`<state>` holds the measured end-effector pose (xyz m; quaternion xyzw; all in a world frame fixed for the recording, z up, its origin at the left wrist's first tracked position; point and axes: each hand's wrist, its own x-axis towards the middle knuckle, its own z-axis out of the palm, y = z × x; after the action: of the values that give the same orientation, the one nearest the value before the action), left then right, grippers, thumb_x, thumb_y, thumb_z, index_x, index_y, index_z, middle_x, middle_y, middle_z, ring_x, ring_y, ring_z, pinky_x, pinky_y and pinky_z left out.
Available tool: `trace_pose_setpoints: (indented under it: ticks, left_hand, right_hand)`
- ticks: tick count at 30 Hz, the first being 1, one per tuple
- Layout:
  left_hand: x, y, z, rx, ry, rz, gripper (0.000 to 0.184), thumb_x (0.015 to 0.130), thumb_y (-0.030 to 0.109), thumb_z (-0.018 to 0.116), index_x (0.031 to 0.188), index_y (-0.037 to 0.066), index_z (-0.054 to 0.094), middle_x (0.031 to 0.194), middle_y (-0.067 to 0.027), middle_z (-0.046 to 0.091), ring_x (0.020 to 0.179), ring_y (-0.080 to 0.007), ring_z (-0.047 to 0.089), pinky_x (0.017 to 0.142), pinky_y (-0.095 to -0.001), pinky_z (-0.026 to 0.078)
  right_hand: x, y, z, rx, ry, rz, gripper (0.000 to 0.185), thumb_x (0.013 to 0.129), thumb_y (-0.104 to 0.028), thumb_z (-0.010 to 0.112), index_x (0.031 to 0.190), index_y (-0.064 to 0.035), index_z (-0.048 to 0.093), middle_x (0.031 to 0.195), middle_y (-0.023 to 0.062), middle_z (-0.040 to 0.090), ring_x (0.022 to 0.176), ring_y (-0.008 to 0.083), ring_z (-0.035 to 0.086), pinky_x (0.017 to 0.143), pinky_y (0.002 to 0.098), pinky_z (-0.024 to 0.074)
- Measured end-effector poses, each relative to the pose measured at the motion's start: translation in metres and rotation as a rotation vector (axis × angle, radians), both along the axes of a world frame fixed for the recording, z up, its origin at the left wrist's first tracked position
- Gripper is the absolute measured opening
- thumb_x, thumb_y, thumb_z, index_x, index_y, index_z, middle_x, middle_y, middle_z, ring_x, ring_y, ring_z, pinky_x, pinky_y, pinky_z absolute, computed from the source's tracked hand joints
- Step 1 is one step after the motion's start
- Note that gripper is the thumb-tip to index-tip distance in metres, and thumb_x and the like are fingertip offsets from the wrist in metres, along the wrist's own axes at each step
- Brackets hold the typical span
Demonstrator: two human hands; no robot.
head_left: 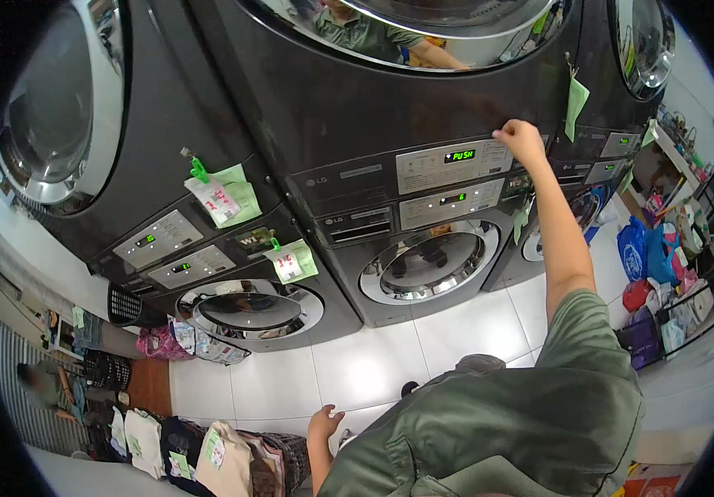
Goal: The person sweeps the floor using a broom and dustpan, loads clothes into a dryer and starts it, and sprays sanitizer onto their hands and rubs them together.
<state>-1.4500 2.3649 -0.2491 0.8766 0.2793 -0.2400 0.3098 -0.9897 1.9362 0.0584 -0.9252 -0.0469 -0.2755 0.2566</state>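
My right hand [522, 141] is raised at the top right edge of a silver control panel [423, 172] on a dark LG stacked laundry machine [357, 108]. Its fingers are pinched together near the panel's upper edge; whatever they hold, if anything, is too small to make out. The panel's display [459, 156] shows green letters reading PUSH. Below it, a second panel [452, 205] shows a green 6. My left hand [324, 422] hangs low over the white tiled floor, thumb and fingers apart, holding nothing.
Neighbouring machines [154, 99] carry green paper slips [237, 199] on clips. Folded clothes [224, 460] lie in baskets at lower left, where another person [46, 385] stands. Bags [191, 338] rest by the left machine. More bags [634, 248] fill a rack at right.
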Motion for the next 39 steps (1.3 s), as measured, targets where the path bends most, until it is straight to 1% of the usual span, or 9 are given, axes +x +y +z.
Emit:
trace_pose_setpoints:
  ticks: [2, 7, 13, 16, 24, 26, 29, 33, 39]
  left_hand:
    - [0.009, 0.001, 0.004, -0.01, -0.063, -0.052, 0.052, 0.071, 0.038, 0.059, 0.109, 0.005, 0.05, 0.106, -0.0215, 0.052, 0.099, -0.0327, 0.051, 0.083, -0.0371, 0.041]
    - [0.035, -0.003, 0.017, 0.012, -0.073, -0.047, 0.051, 0.071, 0.036, 0.059, 0.11, 0.005, 0.049, 0.106, -0.0221, 0.052, 0.1, -0.0337, 0.05, 0.083, -0.0374, 0.04]
    - [0.049, -0.01, 0.014, -0.002, -0.066, -0.149, 0.051, 0.071, 0.036, 0.059, 0.11, 0.004, 0.05, 0.106, -0.0225, 0.052, 0.1, -0.0341, 0.05, 0.083, -0.0374, 0.04]
    - [0.05, -0.015, 0.012, 0.011, -0.078, -0.134, 0.051, 0.071, 0.037, 0.059, 0.109, 0.004, 0.05, 0.105, -0.0223, 0.052, 0.1, -0.0343, 0.05, 0.083, -0.0375, 0.04]
    - [0.054, -0.031, 0.005, -0.005, -0.052, -0.136, 0.051, 0.071, 0.039, 0.058, 0.109, 0.005, 0.05, 0.104, -0.0206, 0.054, 0.098, -0.0332, 0.051, 0.082, -0.0376, 0.041]
    - [0.057, -0.039, 0.009, -0.002, -0.077, -0.118, 0.051, 0.071, 0.039, 0.058, 0.109, 0.005, 0.051, 0.104, -0.0201, 0.054, 0.098, -0.033, 0.051, 0.082, -0.0376, 0.041]
    - [0.081, -0.054, 0.014, -0.015, -0.067, -0.124, 0.051, 0.071, 0.04, 0.058, 0.108, 0.005, 0.051, 0.102, -0.0196, 0.055, 0.096, -0.0332, 0.052, 0.082, -0.0377, 0.041]
    - [0.102, -0.066, 0.025, -0.006, -0.188, -0.18, 0.047, 0.072, 0.037, 0.058, 0.107, 0.007, 0.052, 0.101, -0.0199, 0.055, 0.095, -0.0334, 0.052, 0.081, -0.0382, 0.041]
    - [0.087, -0.069, 0.02, -0.031, -0.225, -0.118, 0.047, 0.072, 0.037, 0.058, 0.106, 0.006, 0.053, 0.1, -0.0199, 0.055, 0.095, -0.0336, 0.052, 0.081, -0.0383, 0.041]
  right_hand:
    - [-0.004, 0.004, -0.01, -0.027, 0.081, -0.014, 0.026, 0.066, -0.029, 0.065, 0.07, -0.0043, 0.058, 0.071, 0.0122, 0.058, 0.07, 0.0289, 0.057, 0.061, 0.0361, 0.0437]
    - [-0.011, 0.012, -0.02, -0.149, -0.121, -0.095, 0.031, 0.064, -0.033, 0.066, 0.067, -0.0047, 0.054, 0.072, 0.0095, 0.053, 0.07, 0.0287, 0.054, 0.06, 0.0382, 0.0419]
    - [-0.013, 0.003, -0.042, -0.054, -0.127, -0.117, 0.034, 0.062, -0.036, 0.067, 0.065, -0.0045, 0.054, 0.072, 0.01, 0.056, 0.068, 0.0277, 0.055, 0.057, 0.0368, 0.0426]
    - [-0.022, 0.003, -0.065, 0.008, 0.004, -0.081, 0.034, 0.061, -0.036, 0.068, 0.063, -0.0048, 0.053, 0.07, 0.0093, 0.055, 0.066, 0.0267, 0.055, 0.056, 0.0362, 0.0417]
    - [-0.011, 0.006, -0.088, -0.082, -0.058, -0.039, 0.035, 0.063, -0.035, 0.067, 0.063, -0.0036, 0.052, 0.066, 0.0086, 0.054, 0.061, 0.0259, 0.054, 0.053, 0.0354, 0.0408]
    - [-0.022, 0.012, -0.077, -0.004, -0.097, -0.007, 0.035, 0.064, -0.036, 0.066, 0.062, -0.0039, 0.053, 0.067, 0.009, 0.054, 0.062, 0.0266, 0.054, 0.053, 0.0357, 0.0409]
    - [-0.031, 0.036, -0.012, 0.124, -0.288, 0.085, 0.033, 0.066, -0.034, 0.066, 0.063, -0.0029, 0.055, 0.064, 0.009, 0.053, 0.058, 0.0253, 0.053, 0.052, 0.0327, 0.0408]
    - [-0.037, 0.05, 0.055, 0.495, -0.53, 0.257, 0.03, 0.071, -0.028, 0.065, 0.068, 0.0004, 0.056, 0.059, 0.0072, 0.053, 0.051, 0.0164, 0.049, 0.05, 0.0258, 0.0392]
    - [-0.032, 0.015, 0.031, 0.417, -0.353, 0.128, 0.028, 0.071, -0.028, 0.063, 0.07, -0.0003, 0.057, 0.059, 0.0081, 0.055, 0.052, 0.0164, 0.052, 0.051, 0.0267, 0.0402]
